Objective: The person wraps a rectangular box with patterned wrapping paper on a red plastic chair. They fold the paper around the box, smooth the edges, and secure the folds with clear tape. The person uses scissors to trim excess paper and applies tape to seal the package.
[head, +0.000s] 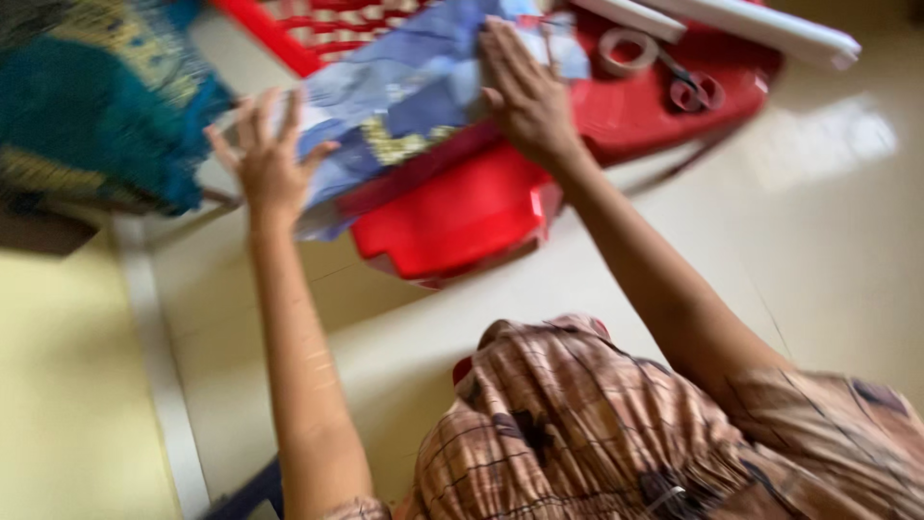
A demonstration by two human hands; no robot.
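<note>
Blue paper [414,96] under both hands.

Both hands flat on blue patterned paper [404,96] over a red plastic stool [462,212] — tape roll [624,48], scissors [693,89] beside.

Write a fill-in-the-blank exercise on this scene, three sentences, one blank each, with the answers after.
1. Both hands, the left hand and the right hand, rest on a sheet of blue patterned ____.
2. The sheet lies across a plastic stool whose colour is ____.
3. Beside the roll of tape on the stool lies a pair of ____ with red handles.

Missing words: paper; red; scissors
</note>
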